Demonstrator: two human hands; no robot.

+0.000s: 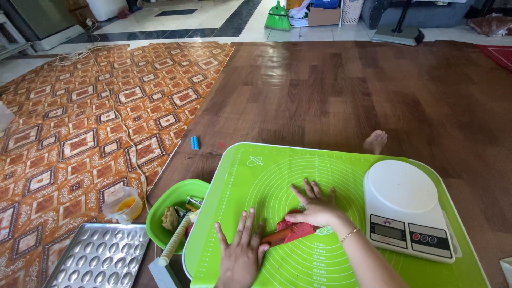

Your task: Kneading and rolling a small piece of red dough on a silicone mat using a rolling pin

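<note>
A bright green silicone mat (266, 170) with printed circles lies on the wooden floor in front of me. On it is a flat piece of red dough (297, 230) with an orange-brown rolling pin (276, 237) across it. My left hand (240, 256) lies flat, fingers spread, on the pin's left end. My right hand (317, 205) presses palm down on the pin and dough at the right. Most of the pin is hidden under my hands.
A white kitchen scale (405, 205) stands on the mat's right side. A green bowl (165, 205) with tools, a small plastic cup (124, 205) and a dimpled metal baking tray (98, 256) are at the left. A foot (376, 141) shows beyond the mat.
</note>
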